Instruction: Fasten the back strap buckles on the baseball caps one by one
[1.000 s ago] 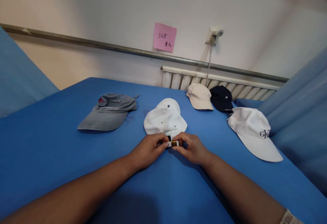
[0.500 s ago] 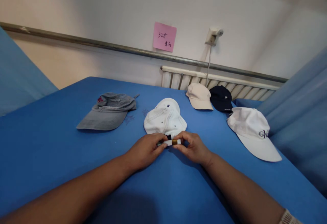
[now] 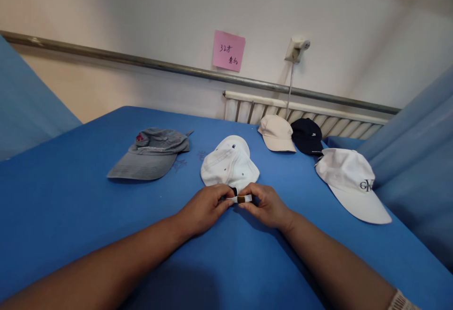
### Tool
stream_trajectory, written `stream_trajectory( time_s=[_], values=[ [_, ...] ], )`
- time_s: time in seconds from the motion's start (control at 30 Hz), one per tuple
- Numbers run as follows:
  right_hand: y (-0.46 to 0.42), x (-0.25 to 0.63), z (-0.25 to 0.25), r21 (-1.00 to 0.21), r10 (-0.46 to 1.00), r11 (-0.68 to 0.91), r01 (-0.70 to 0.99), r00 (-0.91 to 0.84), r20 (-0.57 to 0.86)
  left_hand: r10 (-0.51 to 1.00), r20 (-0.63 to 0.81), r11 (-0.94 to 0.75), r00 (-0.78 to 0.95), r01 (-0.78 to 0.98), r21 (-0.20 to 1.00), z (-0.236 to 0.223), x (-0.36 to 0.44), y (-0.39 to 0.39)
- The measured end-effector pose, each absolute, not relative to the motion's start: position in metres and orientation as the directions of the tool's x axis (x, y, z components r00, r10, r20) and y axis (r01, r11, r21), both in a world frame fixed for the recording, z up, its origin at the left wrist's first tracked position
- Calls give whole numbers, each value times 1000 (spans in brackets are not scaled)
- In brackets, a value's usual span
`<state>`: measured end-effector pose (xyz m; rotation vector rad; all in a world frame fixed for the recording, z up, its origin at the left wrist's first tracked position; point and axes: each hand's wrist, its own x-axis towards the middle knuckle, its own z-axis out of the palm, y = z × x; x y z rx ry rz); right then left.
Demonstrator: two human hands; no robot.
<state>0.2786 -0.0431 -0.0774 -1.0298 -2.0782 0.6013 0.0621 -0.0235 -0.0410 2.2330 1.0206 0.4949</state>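
Note:
A white baseball cap [image 3: 230,166] lies in the middle of the blue surface, its brim pointing away from me and its back strap [image 3: 247,198] towards me. The strap carries a brass-coloured buckle [image 3: 241,199]. My left hand [image 3: 205,208] pinches the strap left of the buckle between thumb and fingers. From the other side my right hand [image 3: 268,205] grips the strap at the buckle, thumb below and fingers above. A dark gap shows between strap and cap. The fingertips partly cover the strap's ends.
A grey cap [image 3: 152,154] lies to the left. At the back right are a cream cap [image 3: 276,133] and a navy cap [image 3: 306,135]; a white cap with dark letters [image 3: 350,182] sits nearer on the right. Behind the blue-covered table [image 3: 88,192] stands a radiator [image 3: 244,107].
The left hand's fingertips sit slightly closer to the buckle, and less of the strap shows between the hands. The caps stay in place; the view has shifted very slightly.

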Motion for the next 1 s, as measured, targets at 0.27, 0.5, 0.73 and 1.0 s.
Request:
stream_trajectory(
  time_s=[0.27, 0.5, 0.73, 1.0],
  values=[
    [-44, 274, -79, -671, 807, 582, 459, -425, 409, 792, 60, -481, 608, 558, 676, -43, 65, -25],
    [-44, 277, -78, -689, 823, 561, 459, -398, 405, 761, 71, -544, 645, 575, 611, -39, 60, -25],
    [-44, 280, -75, -705, 836, 543, 456, -375, 402, 736, 75, -572, 673, 559, 600, -40, 57, -21],
    [-43, 280, -76, -702, 831, 550, 453, -387, 401, 772, 92, -517, 629, 538, 666, -40, 60, -21]
  ],
)
